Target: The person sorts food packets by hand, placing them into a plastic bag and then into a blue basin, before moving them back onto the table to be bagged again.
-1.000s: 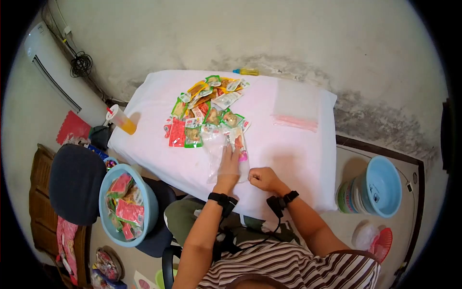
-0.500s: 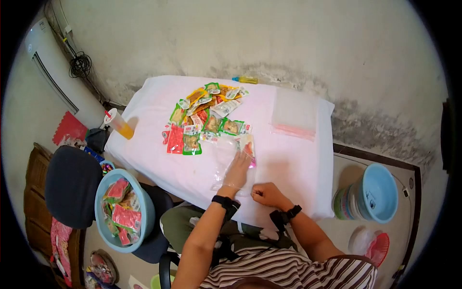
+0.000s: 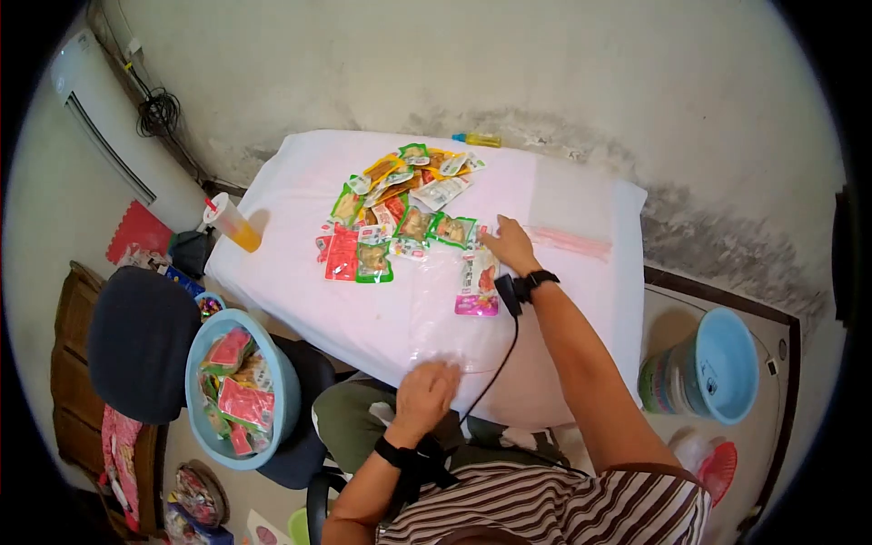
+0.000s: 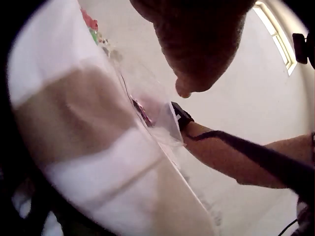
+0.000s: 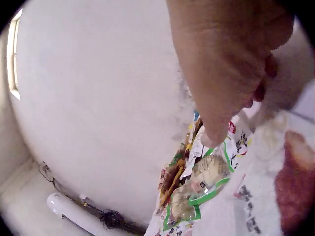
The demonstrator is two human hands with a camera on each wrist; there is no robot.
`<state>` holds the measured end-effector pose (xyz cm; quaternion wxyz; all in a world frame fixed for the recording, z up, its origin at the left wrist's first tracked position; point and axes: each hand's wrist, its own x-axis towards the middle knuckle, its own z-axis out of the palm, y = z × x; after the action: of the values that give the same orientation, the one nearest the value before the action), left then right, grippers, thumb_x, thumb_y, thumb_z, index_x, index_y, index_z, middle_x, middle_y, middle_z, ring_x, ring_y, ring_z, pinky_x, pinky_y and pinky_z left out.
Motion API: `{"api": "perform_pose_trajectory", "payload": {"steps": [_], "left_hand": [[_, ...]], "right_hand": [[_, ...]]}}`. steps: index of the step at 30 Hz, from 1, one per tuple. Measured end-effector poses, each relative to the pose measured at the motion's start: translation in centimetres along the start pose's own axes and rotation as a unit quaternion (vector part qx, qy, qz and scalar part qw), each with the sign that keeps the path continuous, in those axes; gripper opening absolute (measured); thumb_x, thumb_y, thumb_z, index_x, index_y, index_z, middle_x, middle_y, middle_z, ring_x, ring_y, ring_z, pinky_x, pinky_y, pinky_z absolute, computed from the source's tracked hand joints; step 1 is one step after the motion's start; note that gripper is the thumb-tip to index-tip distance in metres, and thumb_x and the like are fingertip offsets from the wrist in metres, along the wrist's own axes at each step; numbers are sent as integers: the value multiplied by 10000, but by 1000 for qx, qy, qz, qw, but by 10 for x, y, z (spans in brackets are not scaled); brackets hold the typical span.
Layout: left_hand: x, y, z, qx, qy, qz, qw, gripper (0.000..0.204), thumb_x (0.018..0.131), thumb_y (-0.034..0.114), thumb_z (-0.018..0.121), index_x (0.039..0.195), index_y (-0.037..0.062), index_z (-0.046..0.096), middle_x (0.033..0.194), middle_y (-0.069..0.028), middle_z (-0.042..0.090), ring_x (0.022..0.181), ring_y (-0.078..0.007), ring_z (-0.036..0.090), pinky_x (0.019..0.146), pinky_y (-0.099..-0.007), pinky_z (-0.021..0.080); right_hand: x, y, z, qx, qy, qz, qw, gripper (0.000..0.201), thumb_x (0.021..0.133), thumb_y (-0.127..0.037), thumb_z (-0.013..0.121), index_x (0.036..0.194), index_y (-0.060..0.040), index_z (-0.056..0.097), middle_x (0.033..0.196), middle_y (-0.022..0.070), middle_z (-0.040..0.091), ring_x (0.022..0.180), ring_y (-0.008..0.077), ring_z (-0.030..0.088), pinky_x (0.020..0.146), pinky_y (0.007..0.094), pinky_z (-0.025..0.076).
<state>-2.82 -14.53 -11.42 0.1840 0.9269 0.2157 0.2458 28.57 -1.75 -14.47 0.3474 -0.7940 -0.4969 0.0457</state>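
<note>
My left hand (image 3: 425,395) is by the front table edge, at the near end of a clear plastic bag (image 3: 431,331); its fingers are blurred and loosely bent. In the left wrist view, a raised film of the bag (image 4: 147,93) stands below the hand (image 4: 202,39). Flat on the bag's right side lies a white and pink packet (image 3: 479,286); whether it is inside cannot be told. My right hand (image 3: 510,243) reaches past it, thumb and finger apart at a red-and-white packet (image 3: 481,235) beside a green-edged one (image 3: 452,230). The right wrist view shows the thumb over these packets (image 5: 209,172).
A pile of snack packets (image 3: 391,186) covers the table's back middle. Thin clear bags with pink edges (image 3: 570,241) lie at the right. A drink cup (image 3: 232,223) stands at the left corner. A blue basin of packets (image 3: 292,391) is at the left, another basin (image 3: 727,363) at the right.
My left hand has drawn back from the bag towards the front edge, uncovering the white and pink packet. My right hand has uncurled and moved forward from the near edge to the packets.
</note>
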Motion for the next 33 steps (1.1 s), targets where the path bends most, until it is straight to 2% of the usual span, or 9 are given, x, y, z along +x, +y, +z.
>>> {"api": "perform_pose_trajectory", "payload": {"steps": [2,7,12,16,23,25,26,29,33], "left_hand": [[19,2,-14,134,119,-46,983,423,723,97,668,1124,55,539,1109,-159,532,1018,-321,517,845,-415,435],[20,-39,-5,75,73,-59,993,364,687,46,650,1043,60,573,1012,-128,569,929,-313,551,754,-398,475],[7,-45,-1,48,74,-93,992,217,740,62,614,957,76,611,877,-88,590,828,-281,578,652,-369,495],[8,-24,6,21,52,-106,993,209,757,77,606,966,85,611,860,-80,589,795,-269,585,645,-366,496],[23,2,3,7,106,-116,988,210,766,98,609,976,99,617,786,-80,575,709,-272,593,565,-375,482],[25,3,-2,31,91,-93,991,208,764,98,610,972,103,615,766,-76,564,703,-269,588,560,-377,481],[25,4,-5,57,74,-75,993,206,761,98,610,967,107,613,746,-72,554,698,-266,584,554,-380,480],[18,4,-9,76,36,-57,995,213,745,88,608,956,118,604,728,-71,531,684,-260,576,544,-379,478],[1,0,-3,90,16,-55,994,261,716,73,604,970,129,597,747,-62,529,686,-253,579,544,-372,481]], "right_hand": [[11,-8,3,-12,-60,0,998,383,786,-297,627,1046,-21,577,924,187,620,881,338,601,760,409,468],[17,-6,2,114,-80,25,990,346,779,-232,625,1041,-20,548,876,217,618,866,362,598,777,417,469],[-32,-6,-58,304,-22,128,944,217,855,-100,547,1059,-26,534,840,99,625,725,141,603,600,266,496],[-82,1,-112,433,36,113,894,272,876,-46,505,1145,-17,500,893,80,621,738,103,601,592,225,505],[-201,15,-157,633,-81,173,750,325,871,-53,527,1190,-16,478,1013,100,597,871,166,598,745,276,517],[-220,9,-159,732,-42,265,627,296,877,-84,521,1169,-43,498,977,69,597,826,188,586,860,414,489],[-225,20,-147,732,-41,262,628,296,877,-84,521,1169,-43,498,977,69,597,826,188,586,860,414,489],[-218,32,-104,794,-2,356,493,283,896,-113,499,1174,-65,487,933,28,587,732,156,555,870,654,394],[-188,26,-47,870,-128,276,389,219,899,-80,482,1113,-42,508,943,40,588,767,169,566,878,529,461]]}}
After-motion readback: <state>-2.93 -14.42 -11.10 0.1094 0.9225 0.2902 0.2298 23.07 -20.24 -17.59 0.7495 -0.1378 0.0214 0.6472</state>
